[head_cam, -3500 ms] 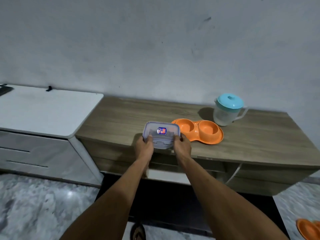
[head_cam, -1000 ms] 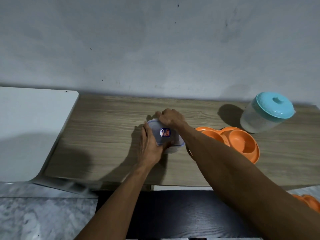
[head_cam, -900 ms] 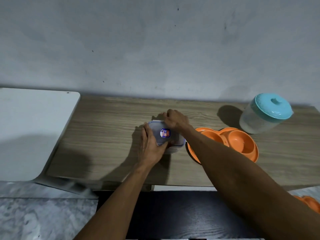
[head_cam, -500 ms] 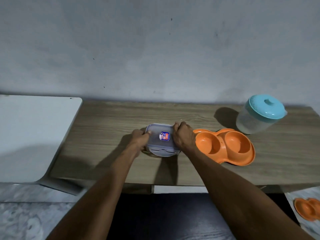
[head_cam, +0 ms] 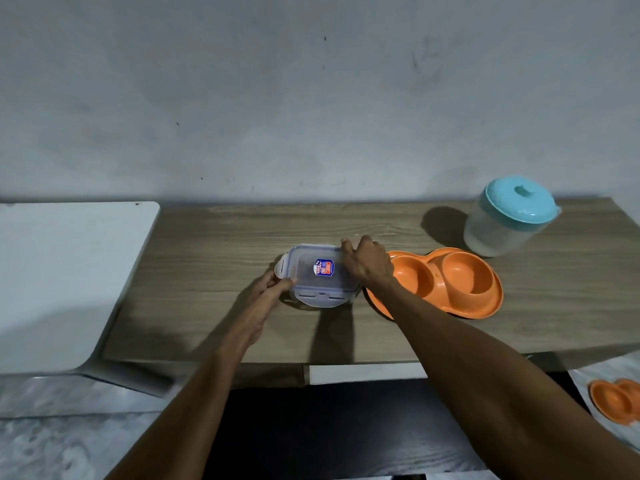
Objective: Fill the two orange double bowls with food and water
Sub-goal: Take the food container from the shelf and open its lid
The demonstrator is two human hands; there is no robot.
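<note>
- Worktop: wood-grain top, long side against the wall, front edge nearest the person.
- Wall: plain grey, with a few small dark marks.
- White cabinet: smooth top with a rounded corner, butted against the worktop's left end.
- Floor: pale marbled tiles, seen at lower left and lower right.
- Box: clear plastic with its lid on and a small blue-and-red sticker on top. It stands mid-worktop, near the front edge.
- Left hand: fingers curled round the box's left edge, thumb on the lid corner.
- Right hand: fingers curled over the box's far right corner, gripping it.
- Double bowl: orange, just right of the box on the worktop, both hollows showing bare plastic.
- Second double bowl: orange, on the floor at lower right, partly cut off by the frame.
- Jug: cloudy body with a turquoise lid, standing behind the double bowl near the wall.
</note>
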